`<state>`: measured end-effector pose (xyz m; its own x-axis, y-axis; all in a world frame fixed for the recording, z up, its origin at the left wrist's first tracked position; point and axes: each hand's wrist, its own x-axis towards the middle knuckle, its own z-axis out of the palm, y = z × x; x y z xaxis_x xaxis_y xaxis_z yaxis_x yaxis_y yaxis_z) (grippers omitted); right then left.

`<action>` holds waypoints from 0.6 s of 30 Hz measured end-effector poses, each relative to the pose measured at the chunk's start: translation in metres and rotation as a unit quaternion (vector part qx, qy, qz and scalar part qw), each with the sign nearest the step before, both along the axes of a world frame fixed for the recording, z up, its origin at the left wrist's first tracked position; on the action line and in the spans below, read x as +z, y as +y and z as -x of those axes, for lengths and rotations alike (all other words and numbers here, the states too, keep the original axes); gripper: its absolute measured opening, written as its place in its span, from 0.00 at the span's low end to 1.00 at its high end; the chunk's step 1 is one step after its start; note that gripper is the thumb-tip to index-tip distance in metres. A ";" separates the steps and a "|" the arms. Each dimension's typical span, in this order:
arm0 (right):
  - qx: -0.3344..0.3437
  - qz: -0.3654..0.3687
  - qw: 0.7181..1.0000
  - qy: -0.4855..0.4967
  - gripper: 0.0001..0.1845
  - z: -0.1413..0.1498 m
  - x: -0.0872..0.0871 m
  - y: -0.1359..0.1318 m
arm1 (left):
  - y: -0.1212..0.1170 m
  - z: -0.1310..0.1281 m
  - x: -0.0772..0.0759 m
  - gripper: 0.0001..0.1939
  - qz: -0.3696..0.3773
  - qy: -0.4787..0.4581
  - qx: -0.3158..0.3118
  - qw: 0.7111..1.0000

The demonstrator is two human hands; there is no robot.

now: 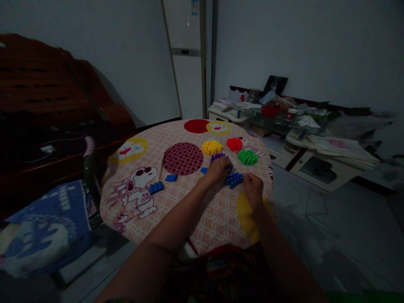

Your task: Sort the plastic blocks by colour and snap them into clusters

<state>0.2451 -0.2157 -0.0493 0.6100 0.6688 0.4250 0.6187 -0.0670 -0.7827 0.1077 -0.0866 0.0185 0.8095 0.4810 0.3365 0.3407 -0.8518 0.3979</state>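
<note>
My left hand [220,168] reaches over the table with its fingers curled down, and a bit of blue plastic shows at the fingertips. Just in front of it stands a tight group of blue pegs [234,180]. My right hand [253,187] is closed at the right edge of that group, thumb and fingers together; what they hold, if anything, is hidden. Purple pegs [219,156] stand partly behind my left hand. Farther back are groups of yellow pegs [211,147], red pegs [234,144] and green pegs [248,157]. A blue piece [204,170] lies by my left wrist.
More blue pieces [156,187] lie to the left on the patterned tablecloth [189,210]. A chair with a blue cloth [53,227] stands at the left, before a wooden bench [38,84]. On the right is a cluttered low cabinet [331,164]. The room is dim.
</note>
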 end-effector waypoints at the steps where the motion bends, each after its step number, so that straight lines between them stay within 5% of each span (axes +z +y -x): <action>1: -0.001 0.000 1.000 0.000 0.21 0.000 0.000 0.000 | 0.001 -0.002 -0.002 0.12 0.002 0.002 -0.002 1.000; 18: -0.001 -0.003 1.000 0.000 0.21 -0.001 0.000 0.001 | -0.001 -0.009 -0.011 0.19 0.093 -0.024 -0.029 0.995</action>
